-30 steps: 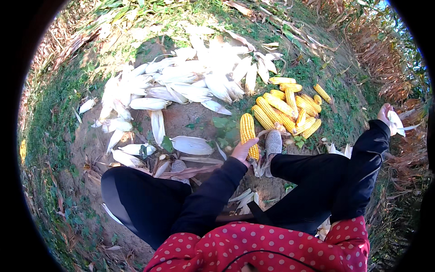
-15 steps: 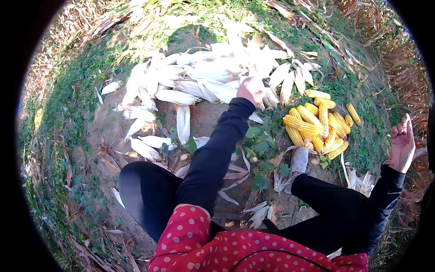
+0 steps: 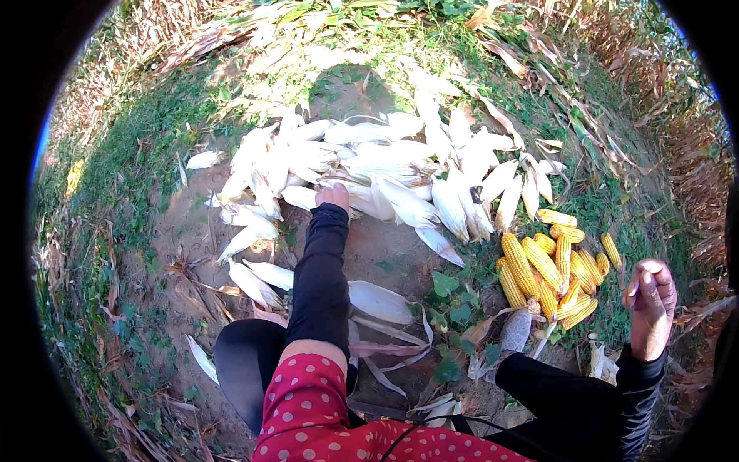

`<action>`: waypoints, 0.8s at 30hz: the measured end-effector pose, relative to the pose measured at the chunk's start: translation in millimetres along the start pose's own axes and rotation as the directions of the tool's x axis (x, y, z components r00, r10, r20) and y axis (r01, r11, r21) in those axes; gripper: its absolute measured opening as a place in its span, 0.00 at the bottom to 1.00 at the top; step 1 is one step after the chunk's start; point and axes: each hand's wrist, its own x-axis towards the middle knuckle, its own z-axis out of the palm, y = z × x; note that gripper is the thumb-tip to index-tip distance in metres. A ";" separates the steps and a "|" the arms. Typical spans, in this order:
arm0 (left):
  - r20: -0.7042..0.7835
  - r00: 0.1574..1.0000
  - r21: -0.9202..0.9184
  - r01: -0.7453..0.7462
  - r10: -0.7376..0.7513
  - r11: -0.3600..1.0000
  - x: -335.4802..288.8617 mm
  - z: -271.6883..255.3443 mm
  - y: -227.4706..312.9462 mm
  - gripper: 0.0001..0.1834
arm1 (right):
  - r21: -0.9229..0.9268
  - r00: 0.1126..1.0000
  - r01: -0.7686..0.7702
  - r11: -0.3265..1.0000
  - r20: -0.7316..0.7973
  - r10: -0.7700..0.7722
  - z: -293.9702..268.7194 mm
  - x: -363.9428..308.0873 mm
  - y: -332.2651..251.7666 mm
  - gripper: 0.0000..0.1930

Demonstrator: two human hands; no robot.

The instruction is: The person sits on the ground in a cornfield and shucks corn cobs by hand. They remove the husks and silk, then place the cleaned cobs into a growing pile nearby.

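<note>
A wide pile of corn ears in pale dry husks (image 3: 369,165) lies on the bare soil ahead of me. My left hand (image 3: 334,197) reaches into its near edge, fingers closed at the end of a corn ear in its husk (image 3: 299,197); my forearm covers what lies below. On the right, above a heap of bare yellow corn ears (image 3: 550,269), stands nothing but open ground, and my right hand (image 3: 652,304) is raised just beside that heap. Its fingers are curled together with the thumb, and anything small between them cannot be made out.
My shoe (image 3: 515,331) rests against the yellow heap's near side. Loose husks (image 3: 381,302) lie between my legs, near a leafy green plant (image 3: 454,308). Dry corn stalks (image 3: 677,92) border the ground on the right, and grass surrounds the soil.
My left hand has moved left along the pile, from its right part to its near middle edge. My right hand has come lower and slightly left, its fingers more curled. The view has shifted.
</note>
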 end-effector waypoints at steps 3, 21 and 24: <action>0.033 0.979 -0.043 -0.198 0.200 0.979 -24.2 -20.5 27.3 0.10 | -0.056 0.996 0.004 0.998 0.090 0.001 16.2 -3.6 -8.5 0.08; -0.726 0.688 -0.677 -0.711 -0.011 0.192 -155.3 -401.5 52.2 0.06 | 0.038 0.517 -0.782 0.622 0.598 0.613 117.8 -1.8 72.6 0.40; -0.775 0.623 -0.631 -0.774 0.104 -0.063 -231.2 -422.6 66.1 0.03 | 0.313 0.554 -0.797 0.516 0.720 0.419 157.6 -37.0 40.6 0.45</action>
